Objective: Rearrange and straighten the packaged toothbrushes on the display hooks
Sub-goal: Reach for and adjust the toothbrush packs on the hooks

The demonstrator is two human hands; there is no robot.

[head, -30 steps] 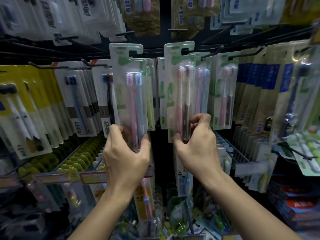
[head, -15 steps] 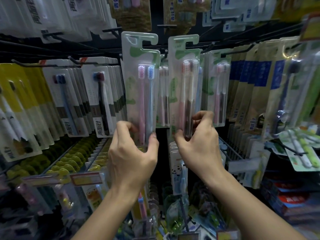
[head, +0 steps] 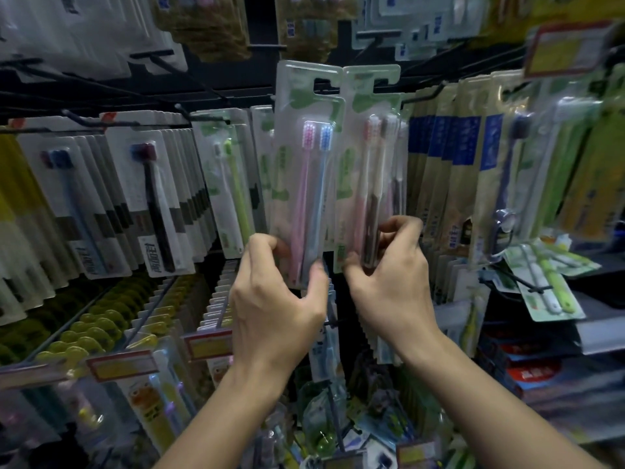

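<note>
Both packs sit raised beside the black display hook (head: 421, 96), so a skewed lift could, I judge, let a hanger slot miss the hook or snag neighbouring packs. The left hand (head: 274, 299) pinches the bottom of the pink-and-blue toothbrush pack (head: 306, 170), left of that hook. The right hand (head: 392, 279) pinches the pink-and-brown toothbrush pack (head: 368, 170), thumb in front, curled fingers behind.

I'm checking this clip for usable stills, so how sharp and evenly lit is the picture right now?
Head view: the left hand, right hand and the pink-and-blue pack are fairly sharp; the edges smear, blurring the price tag at top right. Wide-angle bending curves the side packs. Lighting is dim below, with soft glare on the clear plastic.
</note>
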